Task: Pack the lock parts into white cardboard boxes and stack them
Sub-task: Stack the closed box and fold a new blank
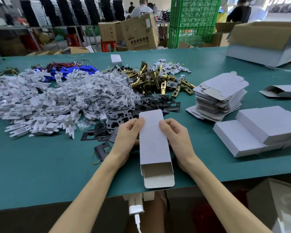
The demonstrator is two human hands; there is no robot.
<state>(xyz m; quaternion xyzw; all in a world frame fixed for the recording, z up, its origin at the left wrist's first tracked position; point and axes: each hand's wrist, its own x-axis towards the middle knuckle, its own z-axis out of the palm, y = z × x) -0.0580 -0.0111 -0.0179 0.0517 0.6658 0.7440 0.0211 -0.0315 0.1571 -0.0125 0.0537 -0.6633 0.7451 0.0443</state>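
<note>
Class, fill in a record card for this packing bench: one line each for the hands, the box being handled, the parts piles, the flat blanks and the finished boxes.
left hand: grips the left side of the white box
right hand: grips its right side
white box: erected, near end open, flap out
parts piles: black plates, brass latches, clear bags, white card inserts, all beyond the box
flat blanks: stacked, right of the piles
closed boxes: stacked, near right
surface: green table

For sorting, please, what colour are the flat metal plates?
The flat metal plates are black; head view.
</note>
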